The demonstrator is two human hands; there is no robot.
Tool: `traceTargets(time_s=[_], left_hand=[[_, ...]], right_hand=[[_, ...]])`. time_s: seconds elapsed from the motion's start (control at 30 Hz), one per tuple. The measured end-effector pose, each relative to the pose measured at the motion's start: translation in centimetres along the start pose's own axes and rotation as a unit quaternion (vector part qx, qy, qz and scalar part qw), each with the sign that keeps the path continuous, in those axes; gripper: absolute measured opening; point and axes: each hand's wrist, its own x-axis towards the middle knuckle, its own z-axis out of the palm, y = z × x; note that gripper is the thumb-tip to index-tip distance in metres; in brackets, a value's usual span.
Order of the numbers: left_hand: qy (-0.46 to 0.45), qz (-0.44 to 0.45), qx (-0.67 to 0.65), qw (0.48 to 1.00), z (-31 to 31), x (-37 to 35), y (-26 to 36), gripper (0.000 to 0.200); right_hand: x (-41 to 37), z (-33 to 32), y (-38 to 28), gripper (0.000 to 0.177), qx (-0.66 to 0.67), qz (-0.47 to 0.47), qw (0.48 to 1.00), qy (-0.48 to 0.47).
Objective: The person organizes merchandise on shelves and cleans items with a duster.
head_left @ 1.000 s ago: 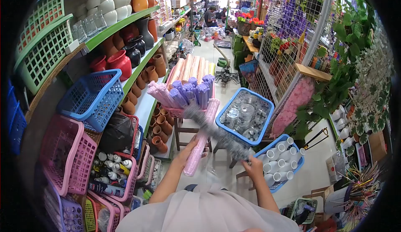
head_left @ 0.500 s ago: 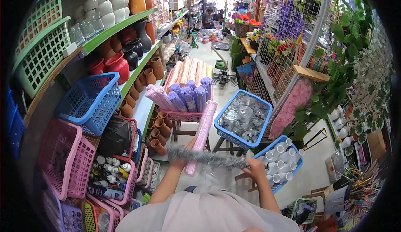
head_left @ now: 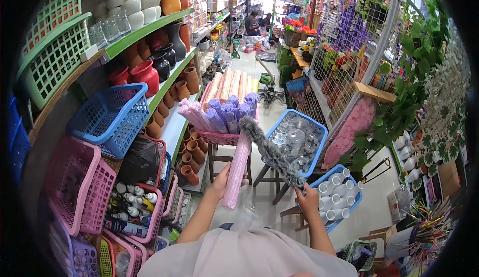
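My left hand (head_left: 222, 179) is wrapped round a long pink roll (head_left: 237, 170) in clear wrapping, which stands nearly upright in front of me. Fingers closed, my right hand (head_left: 307, 197) grips the lower end of a fluffy grey duster (head_left: 274, 155). The duster slants up to the left, and its tip is at the roll's top end. Just behind them, a pink basket (head_left: 219, 138) on a stool holds purple, pink and peach wrapped rolls (head_left: 227, 115).
A blue basket (head_left: 319, 161) of clear glassware stands on a stool ahead right; another blue basket (head_left: 344, 222) holds white cylinders (head_left: 335, 199). Shelves (head_left: 172, 77) with pots line the left, a wire rack (head_left: 339, 77) the right. A person (head_left: 252, 23) sits far down the aisle.
The duster has swung from lying across the pink roll's lower part up to its top end. My right hand has shifted slightly, and my left hand still holds the roll.
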Motion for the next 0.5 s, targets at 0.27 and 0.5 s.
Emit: traceTargets(time_s=[0.27,0.5], left_hand=[[0.089,0.053,0.073,0.992,0.6,-1.8,0.2,0.051],[0.033,-0.012,0.004,0.999,-3.0,-2.0,-0.2,0.063]], right_hand=[[0.3,0.3,-0.4,0.029,0.012,-0.107,0.993,-0.053],[-0.1,2.2,1.5,0.032,0.011,-0.143,0.988,-0.061]])
